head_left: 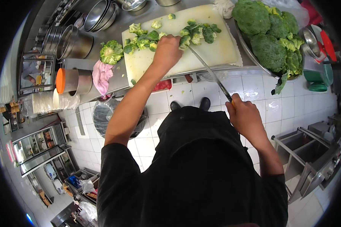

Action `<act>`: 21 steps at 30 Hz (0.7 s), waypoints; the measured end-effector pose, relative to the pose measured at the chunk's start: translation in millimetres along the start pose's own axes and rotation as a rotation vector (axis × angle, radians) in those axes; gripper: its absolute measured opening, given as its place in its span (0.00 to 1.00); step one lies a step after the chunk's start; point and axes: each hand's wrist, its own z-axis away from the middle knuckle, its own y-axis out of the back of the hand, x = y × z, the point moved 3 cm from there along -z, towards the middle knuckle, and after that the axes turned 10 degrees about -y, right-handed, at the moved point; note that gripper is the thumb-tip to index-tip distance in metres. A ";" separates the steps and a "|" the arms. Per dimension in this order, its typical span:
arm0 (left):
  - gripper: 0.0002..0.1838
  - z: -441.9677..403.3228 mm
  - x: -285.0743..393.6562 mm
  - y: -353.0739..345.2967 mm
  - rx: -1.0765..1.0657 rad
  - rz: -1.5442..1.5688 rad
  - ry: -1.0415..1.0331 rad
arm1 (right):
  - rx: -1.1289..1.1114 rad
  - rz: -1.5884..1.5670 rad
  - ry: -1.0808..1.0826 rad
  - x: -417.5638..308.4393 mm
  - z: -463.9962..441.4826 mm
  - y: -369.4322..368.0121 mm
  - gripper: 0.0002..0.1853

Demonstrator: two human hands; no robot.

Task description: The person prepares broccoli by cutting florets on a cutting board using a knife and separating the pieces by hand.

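Observation:
My left hand [168,51] is closed over the cutting board [219,51], fingers bent down at the broccoli; what they grip is mostly hidden. A small broccoli piece [184,41] shows just right of my fingers. My right hand [247,115] is wrapped round the orange handle of a long knife [212,73]. The blade slants up and left over the board's near edge, its tip beside my left fingers. Cut florets [141,42] lie left of my left hand, and more florets [208,34] lie to its right.
A large bowl of whole broccoli [268,49] stands at the right. Left of the board are a broccoli head [111,52], a pink cloth [102,75] and metal pots [76,43]. A lined bin [106,115] stands on the floor below the counter.

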 end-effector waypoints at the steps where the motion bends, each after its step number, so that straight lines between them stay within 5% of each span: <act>1: 0.24 -0.7 2.9 -4.9 -0.010 -0.045 -0.023 | 0.017 0.053 -0.010 -1.5 1.4 -1.7 0.12; 6: 0.18 -2.8 26.3 -11.6 -0.016 -0.187 -0.050 | -0.009 0.068 -0.021 0.7 -6.3 -17.1 0.13; 13: 0.24 5.9 -15.1 16.6 -0.019 0.097 0.086 | -0.068 -0.103 -0.023 -4.0 12.5 11.8 0.12; 21: 0.25 3.6 -17.3 16.3 -0.052 0.076 0.117 | 0.044 -0.084 0.058 0.2 -16.8 -14.3 0.12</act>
